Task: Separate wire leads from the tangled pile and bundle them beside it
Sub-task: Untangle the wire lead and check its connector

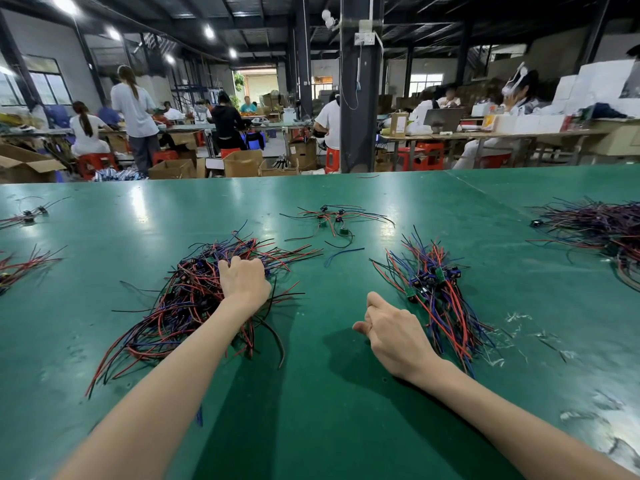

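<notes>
A tangled pile of red, black and blue wire leads (180, 306) lies on the green table (318, 393), left of centre. My left hand (244, 282) rests on top of this pile with its fingers curled down into the wires. To the right lies a straighter bundle of red and blue leads (440, 299) with small green boards and black connectors. My right hand (394, 336) hovers between the two, just left of the bundle, fingers loosely curled and holding nothing that I can see.
A small loose group of leads (334, 221) lies farther back at centre, with a single blue wire (343, 254) in front of it. A big pile (602, 233) sits at the far right, smaller clusters (24, 261) at the left edge. Clear plastic scraps (519, 337) litter the right side.
</notes>
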`<state>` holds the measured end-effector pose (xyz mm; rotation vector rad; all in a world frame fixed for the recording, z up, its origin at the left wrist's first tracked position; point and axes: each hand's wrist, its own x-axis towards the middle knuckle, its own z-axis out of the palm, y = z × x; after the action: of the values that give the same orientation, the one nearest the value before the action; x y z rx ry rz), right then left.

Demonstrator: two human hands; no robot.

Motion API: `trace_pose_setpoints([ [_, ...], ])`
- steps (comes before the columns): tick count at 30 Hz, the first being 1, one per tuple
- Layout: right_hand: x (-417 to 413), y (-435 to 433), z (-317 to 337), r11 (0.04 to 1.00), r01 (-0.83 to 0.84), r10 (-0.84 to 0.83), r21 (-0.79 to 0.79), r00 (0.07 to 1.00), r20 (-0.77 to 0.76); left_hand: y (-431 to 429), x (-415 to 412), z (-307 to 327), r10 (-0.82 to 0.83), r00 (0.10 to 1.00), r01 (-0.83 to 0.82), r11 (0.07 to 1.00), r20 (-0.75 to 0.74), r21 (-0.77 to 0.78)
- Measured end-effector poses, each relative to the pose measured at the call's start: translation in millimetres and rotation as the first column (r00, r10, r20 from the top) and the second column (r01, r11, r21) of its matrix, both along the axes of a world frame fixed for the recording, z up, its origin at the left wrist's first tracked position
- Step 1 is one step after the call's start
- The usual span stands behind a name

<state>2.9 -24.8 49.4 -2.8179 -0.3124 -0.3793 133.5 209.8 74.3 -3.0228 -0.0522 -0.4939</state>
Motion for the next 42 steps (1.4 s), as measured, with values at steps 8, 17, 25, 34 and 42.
trace_pose_setpoints([
  [8, 1.0, 0.8, 0.2, 1.0, -0.026, 0.026, -0.006, 1.0, -0.013, 13.6, 4.8, 22.9, -0.059, 0.989, -0.057, 0.705, -0.138, -0.707],
  [17, 0.5, 1.0, 2.1, 0.999, -0.04, 0.04, 0.001, 0.998, -0.042, 29.3, 4.7, 41.6, -0.13, 0.936, -0.213, 0.528, -0.326, -0.822],
  [25, -0.7, -0.3, 2.5, 0.999, -0.043, 0.043, 0.003, 0.998, -0.046, 12.2, -7.1, 17.9, 0.019, 0.982, -0.042, 0.992, -0.187, -0.118],
  [34, -2.0, 0.1, 2.8, 0.998, -0.049, 0.051, 0.037, 0.998, -0.047, 61.5, -2.9, 15.3, 0.185, 0.96, -0.199, 0.979, -0.209, -0.048],
  [42, -0.9, 2.4, 2.2, 0.998, -0.052, 0.053, 0.033, 0.998, -0.046, 53.4, 0.0, 41.3, 0.085, 0.991, -0.121, 0.884, -0.1, -0.451],
])
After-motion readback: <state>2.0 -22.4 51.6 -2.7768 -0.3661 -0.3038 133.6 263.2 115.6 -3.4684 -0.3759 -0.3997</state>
